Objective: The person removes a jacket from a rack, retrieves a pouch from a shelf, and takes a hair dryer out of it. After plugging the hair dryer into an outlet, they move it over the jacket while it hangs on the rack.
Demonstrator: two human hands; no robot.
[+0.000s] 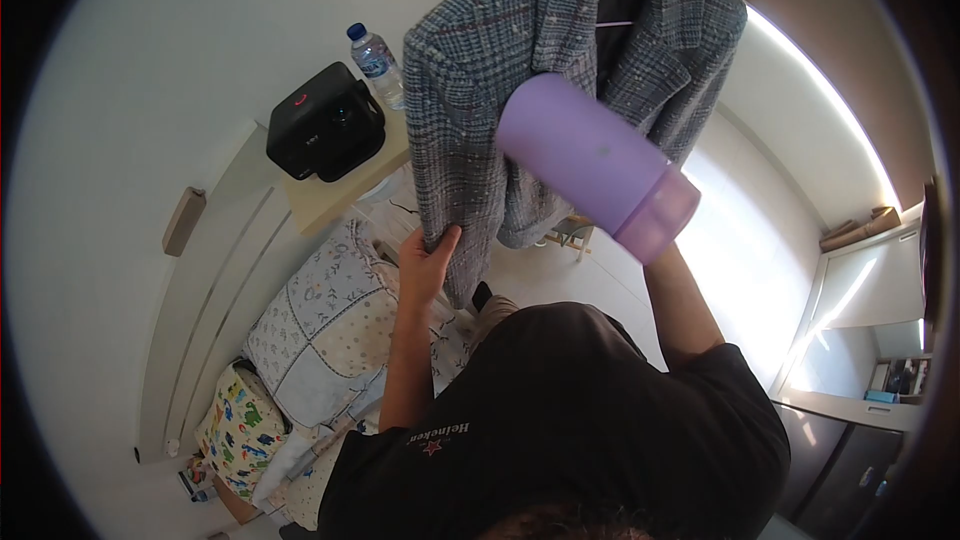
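Observation:
A grey-blue tweed blazer (470,100) hangs in front of me, its collar label showing near the top. My left hand (424,265) is closed on the lower end of its left-hand sleeve (468,250), thumb on top. A purple handheld garment steamer (580,145) with a translucent pinkish tank (658,215) is tilted across the front of the blazer. My right forearm (685,305) runs up behind the steamer's tank end, which hides the fingers holding it. Whether the steamer's head touches the cloth is hidden.
Left of the blazer, a black box-shaped projector (325,125) and a water bottle (378,65) stand on a small shelf (325,198). Below are patterned pillows (320,330) on a bed. A small stool (574,235) stands behind the blazer, with a white cabinet (850,310) at right.

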